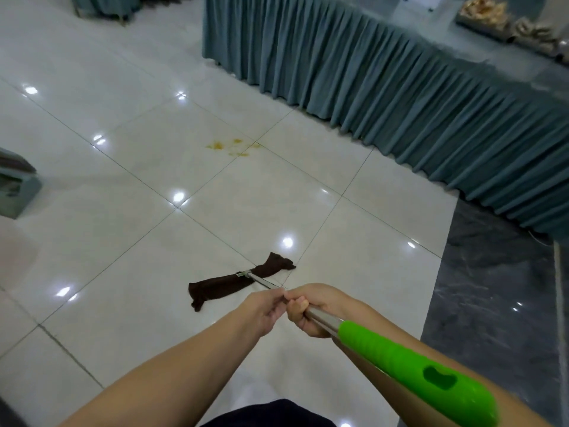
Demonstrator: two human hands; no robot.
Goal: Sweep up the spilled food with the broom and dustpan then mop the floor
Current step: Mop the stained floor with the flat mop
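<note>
A mop with a dark brown cloth head [237,280] lies on the glossy white tiled floor [129,217] in front of me. Its silver pole [320,315] ends in a bright green handle [415,374] at the lower right. My left hand [264,309] grips the pole farther down. My right hand [311,309] grips it just behind, close to the green handle. A yellow-orange stain [229,146] marks the floor well beyond the mop head, near a tile joint. No broom or dustpan is in view.
A long table with a pleated teal skirt [400,97] runs along the right, with golden items [483,13] on top. A strip of dark marble floor [492,288] borders the tiles at right. A teal chair [15,183] stands at the left edge.
</note>
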